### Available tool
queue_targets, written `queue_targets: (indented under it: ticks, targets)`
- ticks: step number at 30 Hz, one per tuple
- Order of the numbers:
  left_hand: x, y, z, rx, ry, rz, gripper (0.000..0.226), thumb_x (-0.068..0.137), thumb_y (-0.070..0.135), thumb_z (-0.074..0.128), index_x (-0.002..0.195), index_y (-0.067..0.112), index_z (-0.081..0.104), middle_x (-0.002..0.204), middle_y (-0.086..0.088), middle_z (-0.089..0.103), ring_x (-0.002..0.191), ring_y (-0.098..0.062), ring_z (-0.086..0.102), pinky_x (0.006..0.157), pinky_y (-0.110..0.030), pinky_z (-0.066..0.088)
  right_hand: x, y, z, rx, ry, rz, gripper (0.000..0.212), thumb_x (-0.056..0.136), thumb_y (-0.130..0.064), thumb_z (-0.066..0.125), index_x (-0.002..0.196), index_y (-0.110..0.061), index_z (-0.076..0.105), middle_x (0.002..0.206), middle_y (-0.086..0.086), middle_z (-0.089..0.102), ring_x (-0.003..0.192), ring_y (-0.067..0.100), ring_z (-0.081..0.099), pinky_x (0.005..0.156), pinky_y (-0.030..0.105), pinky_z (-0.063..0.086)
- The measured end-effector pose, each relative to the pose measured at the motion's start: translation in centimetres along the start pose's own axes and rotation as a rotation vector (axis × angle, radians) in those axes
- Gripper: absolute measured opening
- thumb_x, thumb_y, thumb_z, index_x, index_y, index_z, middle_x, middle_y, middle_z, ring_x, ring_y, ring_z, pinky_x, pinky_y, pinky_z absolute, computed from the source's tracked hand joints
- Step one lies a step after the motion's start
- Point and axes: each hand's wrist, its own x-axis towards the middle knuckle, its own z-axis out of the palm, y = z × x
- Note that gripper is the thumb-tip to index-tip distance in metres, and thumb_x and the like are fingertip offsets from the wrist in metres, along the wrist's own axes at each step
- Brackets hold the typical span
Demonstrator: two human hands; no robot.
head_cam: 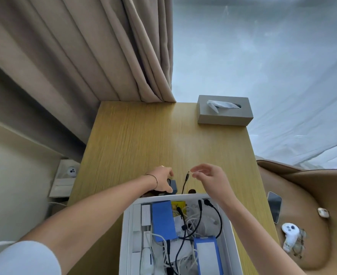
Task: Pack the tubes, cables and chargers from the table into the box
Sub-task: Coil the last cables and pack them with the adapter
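A white box (127,221) stands at the table's near edge, filled with blue and white chargers (162,219), tangled black and white cables (191,225) and white tubes. Just beyond the box, my left hand (160,180) grips a grey-blue charger block (173,186) on the table. A black cable (185,182) rises from beside that block, its plug end pointing up. My right hand (207,177) hovers just right of the plug, fingers loosely curled and holding nothing. A small dark round object (192,191) lies behind the box rim.
The wooden table (143,139) has a grey tissue box (224,110) at its far right corner. Beige curtains hang behind at left. To the right is a tan seat with a phone (274,206), a white controller (291,235) and a small white case (323,212).
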Motion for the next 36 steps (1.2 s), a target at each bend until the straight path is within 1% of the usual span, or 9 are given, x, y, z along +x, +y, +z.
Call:
queue_targets:
  ticks: [4,8,12,22,26,30,32,34,36]
  targets:
    - [0.7,0.2,0.1,0.034,-0.074,0.049,0.069,0.068,0.04,0.083,0.129,0.023,0.055,0.127,-0.001,0.057,0.103,-0.021,0.056,0.071,-0.031,0.045,-0.1,0.3,-0.1,0.009,0.004,0.02,0.018,0.095,-0.012,0.061,0.101,-0.02,0.076,0.097,-0.007,0.076,0.097,0.007,0.069,0.089,0.03,0.053]
    - [0.9,-0.1,0.3,0.024,-0.086,0.041,0.058,0.069,0.042,0.084,0.117,0.015,0.067,0.115,-0.002,0.066,0.098,-0.021,0.061,0.068,-0.028,0.048,0.0,0.1,-0.1,0.021,0.011,0.03,0.018,0.095,-0.012,0.061,0.1,-0.02,0.076,0.097,-0.006,0.076,0.096,0.01,0.068,0.09,0.033,0.054]
    - [0.4,-1.0,0.3,-0.048,-0.1,0.063,0.046,0.079,0.042,0.077,0.116,0.017,0.065,0.118,-0.001,0.064,0.101,-0.02,0.059,0.077,-0.03,0.05,0.2,-0.2,-0.1,0.025,0.009,0.036,0.017,0.094,-0.013,0.061,0.098,-0.021,0.076,0.095,-0.006,0.076,0.094,0.009,0.068,0.09,0.033,0.054]
    - [-4.7,-3.2,-5.6,-0.62,0.042,0.125,0.024,0.091,0.036,0.068,0.109,0.022,0.06,0.106,-0.005,0.069,0.095,-0.022,0.069,0.079,-0.032,0.06,1.0,-2.0,1.9,-0.044,-0.126,-0.021,0.023,0.097,-0.015,0.058,0.113,-0.02,0.074,0.11,-0.009,0.075,0.104,0.003,0.067,0.098,0.029,0.052]
    - [-7.3,-3.0,-8.2,-0.878,0.133,0.164,0.021,0.093,0.033,0.066,0.109,0.018,0.065,0.103,-0.009,0.072,0.091,-0.023,0.071,0.079,-0.031,0.06,1.2,-3.0,3.4,-0.044,-0.292,-0.052,0.047,0.094,-0.012,0.062,0.14,-0.023,0.057,0.134,-0.011,0.064,0.125,0.003,0.056,0.114,0.034,0.04]
    - [-9.4,-2.6,-9.8,-1.121,0.136,0.149,0.03,0.095,0.032,0.063,0.118,0.013,0.063,0.112,-0.016,0.071,0.104,-0.029,0.068,0.09,-0.04,0.057,1.0,-4.1,4.9,0.047,-0.421,-0.06,0.066,0.092,-0.02,0.069,0.151,-0.025,0.041,0.142,-0.012,0.058,0.134,0.003,0.049,0.115,0.036,0.038]
    - [-10.5,-2.5,-10.4,-1.279,0.09,0.152,0.038,0.095,0.035,0.061,0.123,0.009,0.062,0.115,-0.017,0.069,0.104,-0.028,0.067,0.085,-0.037,0.057,0.9,-4.6,5.4,-0.021,-0.334,-0.135,0.067,0.091,-0.026,0.071,0.151,-0.028,0.041,0.149,-0.013,0.05,0.138,0.002,0.043,0.117,0.034,0.033]
    - [-11.6,-2.3,-10.9,-1.393,0.045,0.17,0.044,0.095,0.037,0.06,0.125,0.005,0.063,0.106,-0.013,0.069,0.091,-0.021,0.067,0.073,-0.03,0.057,1.0,-5.3,5.5,-0.097,-0.264,-0.236,0.063,0.091,-0.031,0.07,0.149,-0.03,0.045,0.154,-0.015,0.043,0.139,0.001,0.038,0.116,0.03,0.029]
    - [-12.5,-2.3,-11.3,-1.471,0.023,0.17,0.046,0.096,0.04,0.059,0.125,0.004,0.065,0.098,-0.007,0.071,0.078,-0.014,0.066,0.063,-0.026,0.056,1.1,-6.4,5.3,-0.161,-0.324,-0.269,0.045,0.095,-0.034,0.065,0.138,-0.029,0.056,0.144,-0.013,0.054,0.129,0.0,0.047,0.111,0.028,0.035]
